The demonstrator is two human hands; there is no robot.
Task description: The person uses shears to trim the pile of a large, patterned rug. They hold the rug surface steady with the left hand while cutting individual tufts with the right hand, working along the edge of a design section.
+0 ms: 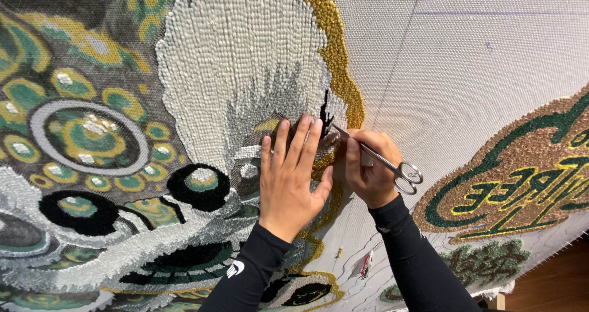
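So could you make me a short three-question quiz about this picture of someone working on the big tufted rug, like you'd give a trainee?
1. True or false: the right hand holds the slim silver metal scissors.
2. Which does the left hand do? A) presses flat on the tufted yarn pile, B) grips a pencil, C) hangs clear of the rug.
3. Fill in: the scissor tips point at the edge where the white and grey yarn patch meets a ____-coloured yarn border.

Key: 1 true. 2 A. 3 gold. The plain white backing cloth to the right is untufted.
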